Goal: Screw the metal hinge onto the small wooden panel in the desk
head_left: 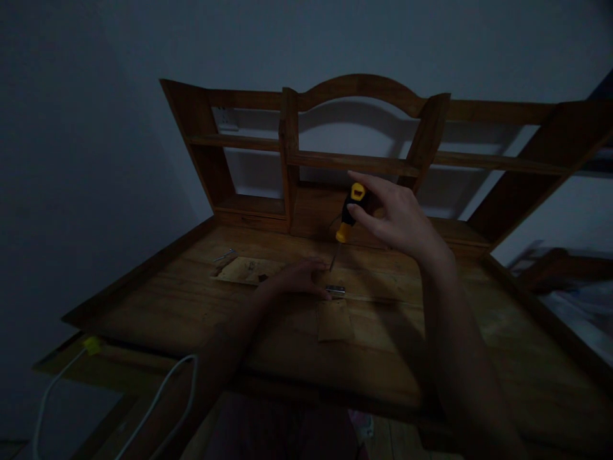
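The right hand [390, 207] grips a screwdriver [348, 214] by its chunky black-and-yellow handle, thumb on one side and fingers on the other. The slim metal shaft slants down, its tip just above or at the wooden tabletop [383, 358]; contact cannot be made out. Near the tip lies a small, shiny, oblong metal piece [336, 289]. The left hand [301, 278] rests low over the tabletop, thumb and forefinger spread apart, the thumb right at the metal piece's left end; whether it presses on it is unclear.

Behind stands a brown wooden shelf [354, 160], split by uprights and boards into compartments, with an arched top rail over the middle. Through the upper left compartment a white wall socket [227, 118] shows.

A roughly square, flat tan piece [334, 321] lies just in front of the metal piece. Left of the left hand is a longer, pale sheet [242, 269] with a ragged, dark-marked end, and beside it some thin metal bits [225, 255]. A smooth white cable [194, 377] loops at the lower left.
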The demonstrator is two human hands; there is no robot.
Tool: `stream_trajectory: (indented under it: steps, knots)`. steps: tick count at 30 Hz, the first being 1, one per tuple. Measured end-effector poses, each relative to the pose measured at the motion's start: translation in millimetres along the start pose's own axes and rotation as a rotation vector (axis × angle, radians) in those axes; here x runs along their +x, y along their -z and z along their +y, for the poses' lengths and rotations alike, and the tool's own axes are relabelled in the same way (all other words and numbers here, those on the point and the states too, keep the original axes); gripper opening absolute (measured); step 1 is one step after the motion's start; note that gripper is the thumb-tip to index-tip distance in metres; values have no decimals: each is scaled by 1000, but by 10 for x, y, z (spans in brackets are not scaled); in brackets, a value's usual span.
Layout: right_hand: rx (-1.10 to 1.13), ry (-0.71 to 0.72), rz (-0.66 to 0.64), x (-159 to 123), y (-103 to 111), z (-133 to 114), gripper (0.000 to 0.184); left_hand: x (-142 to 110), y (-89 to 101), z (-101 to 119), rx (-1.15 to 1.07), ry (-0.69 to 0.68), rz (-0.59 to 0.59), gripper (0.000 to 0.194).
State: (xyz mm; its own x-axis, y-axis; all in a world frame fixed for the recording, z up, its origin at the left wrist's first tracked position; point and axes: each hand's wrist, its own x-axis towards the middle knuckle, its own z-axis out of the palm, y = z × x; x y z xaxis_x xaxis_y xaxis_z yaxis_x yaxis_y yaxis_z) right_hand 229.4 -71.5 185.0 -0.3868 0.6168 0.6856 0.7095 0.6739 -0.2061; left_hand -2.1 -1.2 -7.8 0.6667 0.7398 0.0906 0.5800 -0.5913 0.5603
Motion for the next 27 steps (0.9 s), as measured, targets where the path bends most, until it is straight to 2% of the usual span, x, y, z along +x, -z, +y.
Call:
stream_trajectory:
  steps: [3,7,13,17,21,27]
  knots:
    - [-9,10,9,2,3,9,56,3,0,-8,5,22,-13,91]
    - [-44,13,22,0,25,31,57,-25,2,24,-6,-16,1,83]
    - [-85,36,67,-14,56,50,55,-44,-44,-26,25,6,44,78]
    - [-84,32,83,-15,82,54,55,-14,-73,-1,41,-163,130,72]
    - [-99,32,96,-15,111,76,55,-11,-99,177,93,-317,214,63]
    - [-133,4,140,-28,186,155,54,-22,-152,422,127,-436,99,25]
